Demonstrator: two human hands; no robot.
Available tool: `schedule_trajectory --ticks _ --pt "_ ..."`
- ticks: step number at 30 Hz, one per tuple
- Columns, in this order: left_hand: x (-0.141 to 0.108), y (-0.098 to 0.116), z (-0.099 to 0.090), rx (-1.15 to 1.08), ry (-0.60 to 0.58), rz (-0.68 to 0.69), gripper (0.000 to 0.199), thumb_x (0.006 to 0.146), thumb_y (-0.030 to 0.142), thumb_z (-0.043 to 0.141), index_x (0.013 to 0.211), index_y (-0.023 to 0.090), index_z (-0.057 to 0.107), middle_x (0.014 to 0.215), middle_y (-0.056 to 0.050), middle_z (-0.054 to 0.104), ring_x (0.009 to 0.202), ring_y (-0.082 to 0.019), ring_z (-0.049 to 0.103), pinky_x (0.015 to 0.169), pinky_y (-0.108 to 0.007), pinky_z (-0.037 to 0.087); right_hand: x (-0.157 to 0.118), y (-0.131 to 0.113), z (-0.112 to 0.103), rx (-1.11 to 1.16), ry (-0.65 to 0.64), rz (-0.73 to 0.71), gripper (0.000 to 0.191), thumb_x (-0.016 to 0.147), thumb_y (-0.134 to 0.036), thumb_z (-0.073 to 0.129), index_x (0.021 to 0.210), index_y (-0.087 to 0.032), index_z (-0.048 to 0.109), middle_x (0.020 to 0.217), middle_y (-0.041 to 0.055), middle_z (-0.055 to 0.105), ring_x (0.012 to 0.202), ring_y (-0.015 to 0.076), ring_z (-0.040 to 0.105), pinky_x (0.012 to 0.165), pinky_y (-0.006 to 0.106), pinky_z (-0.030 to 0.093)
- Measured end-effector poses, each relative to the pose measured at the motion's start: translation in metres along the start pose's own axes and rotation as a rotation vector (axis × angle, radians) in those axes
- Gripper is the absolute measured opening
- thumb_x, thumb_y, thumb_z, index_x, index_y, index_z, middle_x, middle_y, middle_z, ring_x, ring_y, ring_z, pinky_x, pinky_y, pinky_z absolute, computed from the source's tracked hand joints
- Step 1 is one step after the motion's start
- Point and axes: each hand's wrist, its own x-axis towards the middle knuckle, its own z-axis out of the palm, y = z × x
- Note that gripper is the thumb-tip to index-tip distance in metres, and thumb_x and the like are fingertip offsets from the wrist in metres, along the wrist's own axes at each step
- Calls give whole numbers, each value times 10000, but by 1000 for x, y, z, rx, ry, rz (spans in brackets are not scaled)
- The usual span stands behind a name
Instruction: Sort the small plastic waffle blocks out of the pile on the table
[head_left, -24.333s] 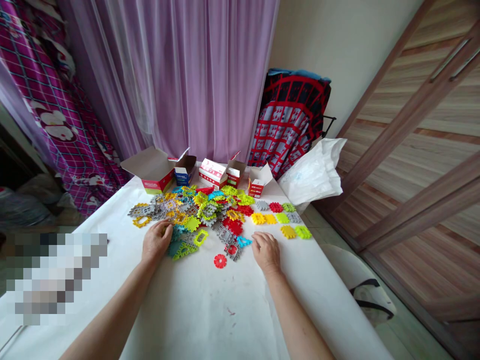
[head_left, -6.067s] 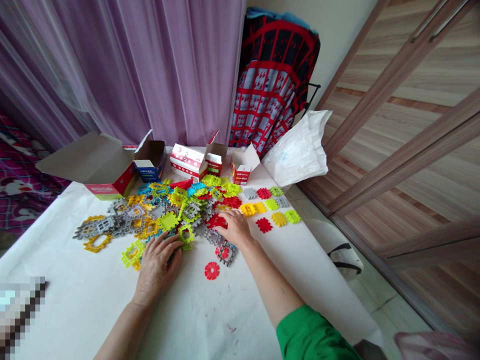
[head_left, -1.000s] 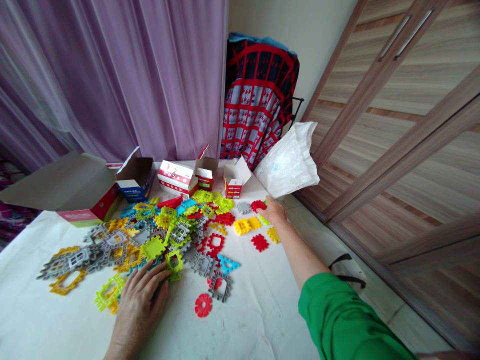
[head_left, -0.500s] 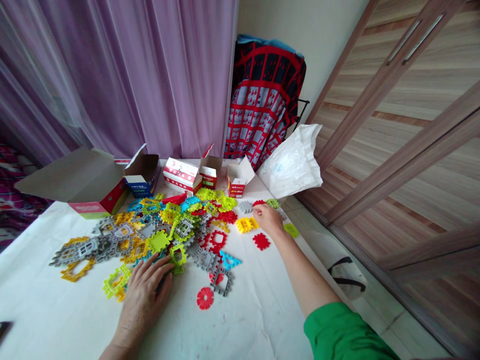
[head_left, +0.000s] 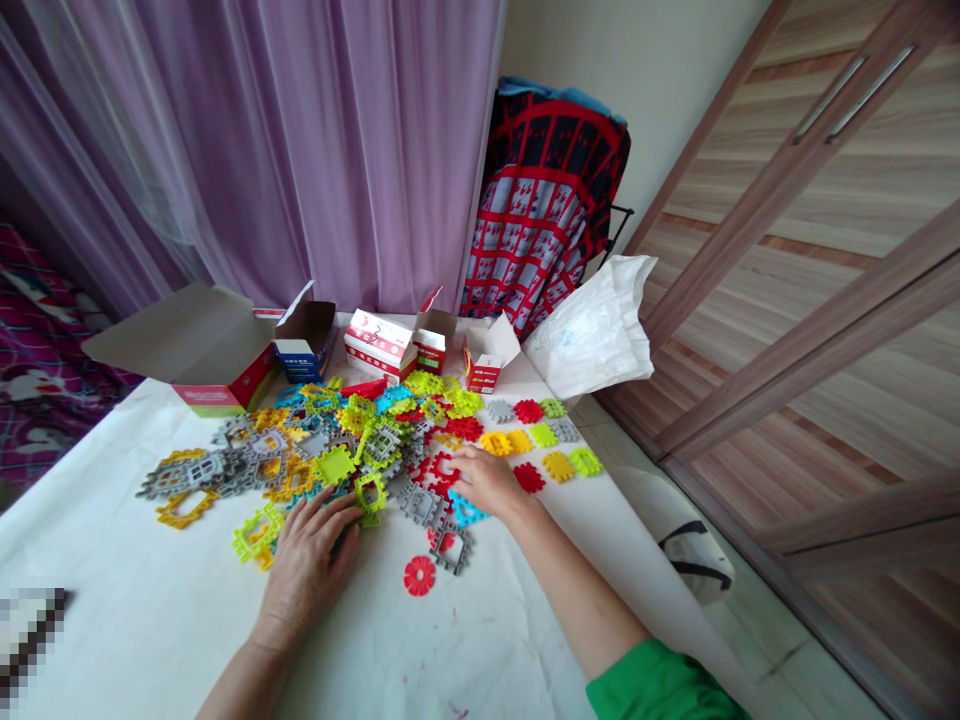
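Note:
A heap of plastic pieces in several colours lies on the white-covered table [head_left: 525,610]. My left hand [head_left: 315,545] rests with fingers spread at the heap's near edge, by a lime green frame piece [head_left: 370,494]. My right hand [head_left: 487,480] is at the heap's right side, over a red frame piece [head_left: 444,468] and a blue triangular piece [head_left: 466,510]; its fingertips are too small to tell whether they grip anything. Right of it, square pieces lie in rough rows, among them a red one [head_left: 529,478] and a yellow one [head_left: 558,466].
Along the back stand an open large box [head_left: 225,385], a blue box [head_left: 304,360], a white-and-red box [head_left: 380,345] and two small open boxes. A white bag [head_left: 596,330] leans at the back right corner. A dark-edged object [head_left: 30,635] is at the left.
My right hand has moved left and nearer, from the square pieces to the heap, uncovering pieces it had hidden. My left hand stays by the heap. The camera view has shifted slightly.

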Motion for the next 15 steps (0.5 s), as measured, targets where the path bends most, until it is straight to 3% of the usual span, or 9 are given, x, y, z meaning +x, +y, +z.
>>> schedule_trajectory --ticks 10,15 --pt "1 4 -4 -25 -2 -5 276 970 392 502 1057 301 747 1195 -42 765 1266 -292 617 1095 -535 448 -5 -13 -7 -121 -12 74 246 970 -226 579 1177 -247 711 1248 70 707 1193 205 637 1002 294 477" --pt "2 5 -4 -25 -11 -10 280 976 401 498 1053 295 745 1205 -36 763 1263 -302 617 1090 -546 444 -13 -10 -19 -77 53 213 364 1039 -237 422 1304 -246 672 1288 69 729 1185 201 667 980 278 483"
